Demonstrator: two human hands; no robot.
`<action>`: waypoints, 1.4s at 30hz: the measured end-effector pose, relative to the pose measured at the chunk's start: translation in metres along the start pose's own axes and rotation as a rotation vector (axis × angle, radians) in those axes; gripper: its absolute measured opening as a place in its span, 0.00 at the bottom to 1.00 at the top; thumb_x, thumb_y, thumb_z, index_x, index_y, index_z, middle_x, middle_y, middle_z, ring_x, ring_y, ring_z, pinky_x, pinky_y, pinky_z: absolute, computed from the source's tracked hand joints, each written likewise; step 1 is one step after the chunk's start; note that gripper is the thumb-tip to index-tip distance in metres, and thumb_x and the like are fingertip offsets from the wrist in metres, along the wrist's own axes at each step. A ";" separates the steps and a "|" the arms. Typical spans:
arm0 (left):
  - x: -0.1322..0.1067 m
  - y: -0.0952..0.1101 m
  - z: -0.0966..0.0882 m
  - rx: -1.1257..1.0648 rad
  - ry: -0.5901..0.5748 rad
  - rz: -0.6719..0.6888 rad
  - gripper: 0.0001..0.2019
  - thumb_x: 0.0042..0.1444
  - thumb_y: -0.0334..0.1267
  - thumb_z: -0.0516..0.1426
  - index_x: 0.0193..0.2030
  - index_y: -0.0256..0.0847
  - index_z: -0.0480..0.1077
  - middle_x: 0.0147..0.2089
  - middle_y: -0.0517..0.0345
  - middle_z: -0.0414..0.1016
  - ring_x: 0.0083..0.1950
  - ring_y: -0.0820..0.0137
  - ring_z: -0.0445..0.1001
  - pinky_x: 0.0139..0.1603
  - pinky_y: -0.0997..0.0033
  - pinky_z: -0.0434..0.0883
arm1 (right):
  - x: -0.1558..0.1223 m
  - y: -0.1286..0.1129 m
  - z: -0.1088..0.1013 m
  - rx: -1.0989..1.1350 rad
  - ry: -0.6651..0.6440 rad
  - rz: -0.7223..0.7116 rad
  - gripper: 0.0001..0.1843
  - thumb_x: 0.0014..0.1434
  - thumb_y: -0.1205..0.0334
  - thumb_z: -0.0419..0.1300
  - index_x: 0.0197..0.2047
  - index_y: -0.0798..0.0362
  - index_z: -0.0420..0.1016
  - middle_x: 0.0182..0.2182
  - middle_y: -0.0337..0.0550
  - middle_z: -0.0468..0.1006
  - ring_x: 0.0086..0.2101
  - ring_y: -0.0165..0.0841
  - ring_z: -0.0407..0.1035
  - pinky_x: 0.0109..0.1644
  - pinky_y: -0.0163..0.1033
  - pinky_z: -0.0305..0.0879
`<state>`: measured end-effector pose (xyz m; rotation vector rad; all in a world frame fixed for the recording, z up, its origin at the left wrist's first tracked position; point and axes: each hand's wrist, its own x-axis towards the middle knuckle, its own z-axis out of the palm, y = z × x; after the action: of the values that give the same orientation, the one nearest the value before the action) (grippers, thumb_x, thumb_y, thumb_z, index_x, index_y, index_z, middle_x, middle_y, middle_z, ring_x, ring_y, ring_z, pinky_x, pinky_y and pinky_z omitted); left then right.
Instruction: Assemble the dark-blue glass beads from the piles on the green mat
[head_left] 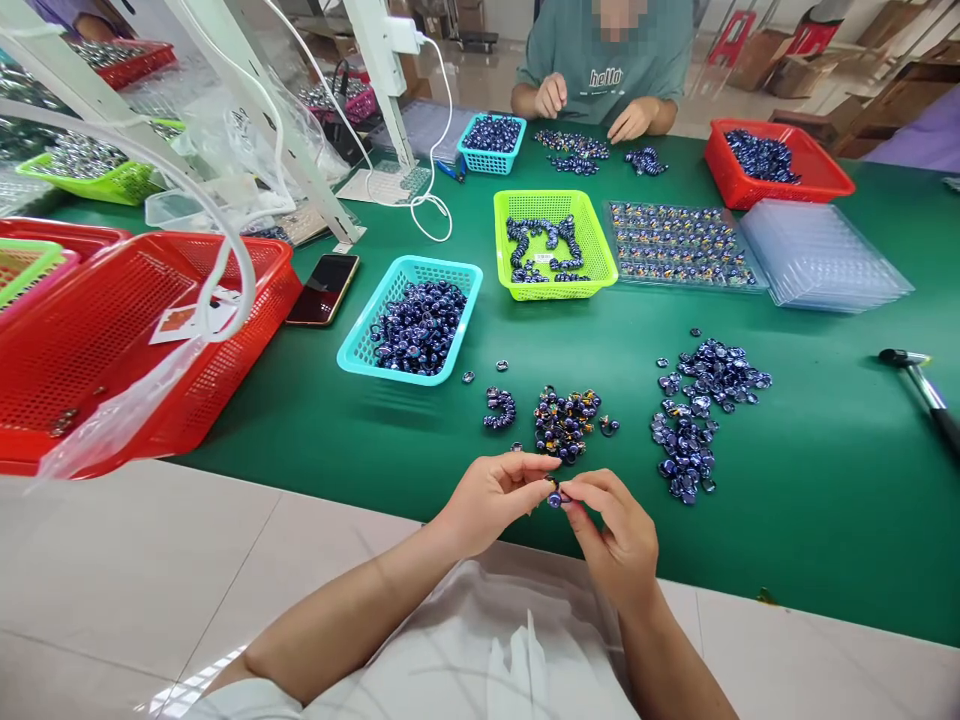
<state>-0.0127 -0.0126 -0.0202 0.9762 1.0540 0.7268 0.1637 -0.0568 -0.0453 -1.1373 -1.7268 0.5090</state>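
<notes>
My left hand [491, 498] and my right hand [616, 535] meet over the near edge of the green table [825, 480], fingers pinched together on a small dark blue bead piece [554, 494]. Just beyond them lies a small heap of dark blue and multicoloured pieces [564, 420], with a short curved string of beads [501, 408] to its left. A larger spread of flat blue pieces [697, 410] lies to the right. A turquoise basket [360, 345] full of blue pieces stands ahead on the left.
A lime basket [592, 250], a filled clear tray [679, 243], stacked clear trays [825, 255] and red baskets [127, 330] [817, 165] surround the work area. A phone [324, 288] lies left of the turquoise basket, a hammer [922, 385] at the right. Another person [607, 60] works opposite.
</notes>
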 end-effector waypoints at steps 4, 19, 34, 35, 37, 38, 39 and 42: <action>-0.001 -0.005 0.000 -0.042 -0.018 0.011 0.14 0.49 0.41 0.67 0.40 0.35 0.79 0.34 0.53 0.81 0.31 0.71 0.75 0.34 0.72 0.72 | 0.000 -0.001 0.000 -0.009 0.002 -0.004 0.18 0.63 0.76 0.57 0.51 0.47 0.74 0.38 0.45 0.78 0.37 0.35 0.74 0.37 0.42 0.73; -0.005 -0.010 -0.006 0.293 -0.006 0.265 0.09 0.58 0.35 0.60 0.42 0.38 0.81 0.39 0.49 0.83 0.39 0.64 0.79 0.41 0.68 0.75 | -0.002 -0.002 0.007 -0.150 0.022 -0.090 0.19 0.62 0.76 0.57 0.53 0.47 0.73 0.39 0.46 0.79 0.37 0.36 0.73 0.38 0.45 0.70; -0.006 -0.019 -0.001 0.373 0.061 0.388 0.08 0.61 0.35 0.60 0.44 0.38 0.79 0.39 0.49 0.82 0.39 0.65 0.78 0.41 0.68 0.74 | 0.004 -0.013 0.011 0.009 0.042 0.260 0.07 0.62 0.69 0.57 0.38 0.50 0.75 0.31 0.39 0.77 0.30 0.31 0.72 0.31 0.34 0.68; -0.006 -0.020 0.000 0.377 0.057 0.391 0.08 0.61 0.36 0.60 0.44 0.38 0.79 0.39 0.49 0.82 0.39 0.65 0.78 0.41 0.68 0.74 | 0.004 -0.014 0.010 0.013 0.039 0.268 0.07 0.62 0.69 0.57 0.37 0.50 0.75 0.30 0.39 0.77 0.30 0.31 0.72 0.31 0.34 0.67; -0.006 -0.020 0.000 0.380 0.047 0.420 0.08 0.61 0.35 0.59 0.44 0.39 0.79 0.38 0.50 0.82 0.39 0.66 0.78 0.40 0.69 0.74 | 0.004 -0.015 0.010 0.018 0.034 0.294 0.07 0.61 0.69 0.57 0.36 0.50 0.75 0.30 0.38 0.76 0.29 0.30 0.70 0.30 0.34 0.66; -0.006 -0.021 0.000 0.378 0.042 0.448 0.07 0.61 0.34 0.60 0.43 0.39 0.79 0.38 0.50 0.82 0.38 0.66 0.78 0.40 0.69 0.74 | 0.003 -0.015 0.010 0.022 0.029 0.311 0.07 0.61 0.69 0.57 0.36 0.50 0.75 0.29 0.38 0.76 0.29 0.30 0.70 0.30 0.34 0.66; -0.006 -0.021 0.000 0.375 0.037 0.483 0.07 0.61 0.33 0.60 0.43 0.39 0.79 0.38 0.51 0.82 0.38 0.66 0.78 0.40 0.69 0.74 | 0.003 -0.016 0.010 0.028 0.024 0.332 0.06 0.61 0.69 0.57 0.35 0.51 0.74 0.29 0.37 0.76 0.29 0.29 0.70 0.31 0.33 0.65; -0.005 -0.025 0.000 0.383 0.031 0.574 0.07 0.60 0.31 0.60 0.43 0.39 0.78 0.37 0.52 0.82 0.37 0.67 0.78 0.40 0.69 0.73 | 0.003 -0.015 0.010 0.059 0.003 0.397 0.07 0.61 0.69 0.56 0.35 0.51 0.74 0.29 0.37 0.75 0.29 0.30 0.70 0.32 0.33 0.66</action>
<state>-0.0131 -0.0267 -0.0413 1.6385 0.9615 1.0266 0.1473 -0.0595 -0.0367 -1.4442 -1.4749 0.7927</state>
